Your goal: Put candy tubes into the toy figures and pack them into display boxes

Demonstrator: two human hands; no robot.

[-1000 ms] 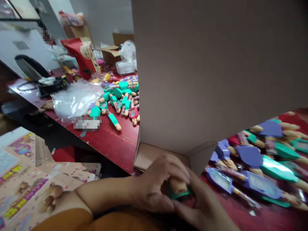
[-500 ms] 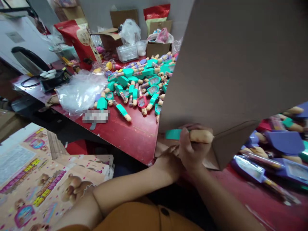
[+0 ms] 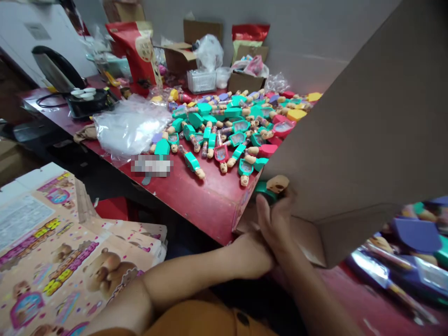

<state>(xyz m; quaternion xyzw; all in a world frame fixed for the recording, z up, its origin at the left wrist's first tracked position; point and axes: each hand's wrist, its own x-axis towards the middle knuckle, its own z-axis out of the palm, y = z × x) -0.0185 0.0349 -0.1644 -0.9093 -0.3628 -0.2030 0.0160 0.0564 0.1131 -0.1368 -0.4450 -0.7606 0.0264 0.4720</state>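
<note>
A large brown cardboard box (image 3: 350, 140) stands tilted at the table edge, with both my hands at its lower opening. My right hand (image 3: 278, 217) has its thumb and blurred fingers apart. Just past its fingertips, against the box wall, is a green toy with a bear head (image 3: 278, 183); whether the fingers still touch it is unclear. My left hand (image 3: 254, 254) crosses beneath the right wrist, its fingers hidden behind the right hand and in the box.
Many similar toys (image 3: 236, 138) lie heaped on the red table (image 3: 196, 205); more purple toys (image 3: 416, 235) lie right of the box. Clear plastic bags (image 3: 129, 128) and a black kettle base (image 3: 87, 107) are at left. Printed bear cartons (image 3: 80, 252) are stacked at lower left.
My right hand has loosened from around the toy, which has turned and sits farther from the palm. The view has shifted, so the box appears farther right and more tilted.
</note>
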